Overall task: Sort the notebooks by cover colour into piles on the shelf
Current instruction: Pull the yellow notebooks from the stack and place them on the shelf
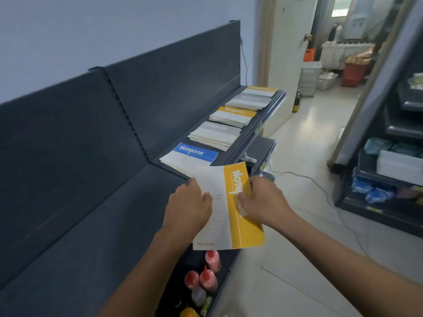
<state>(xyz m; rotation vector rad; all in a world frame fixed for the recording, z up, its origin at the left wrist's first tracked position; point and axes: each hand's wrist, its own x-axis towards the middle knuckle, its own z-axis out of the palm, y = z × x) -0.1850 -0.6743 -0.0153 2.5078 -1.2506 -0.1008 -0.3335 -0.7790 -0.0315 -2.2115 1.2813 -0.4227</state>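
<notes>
Notebook (pixel 229 213), yellow, gripped by left hand (pixel 190 203), right hand (pixel 263 200); 5 piles (pixel 215 135) beyond; bottles (pixel 208 279) below.

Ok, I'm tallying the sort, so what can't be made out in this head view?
All in the head view:
- Blue pile: near corner hidden by the yellow notebook held by left hand and right hand.
- Far piles: titles blurred, counts too small to tell.
- Small print on the yellow notebook: blurred; whether one or several are held is unclear.
- Bottles: labels blurred, some cut off by the bottom edge.
</notes>
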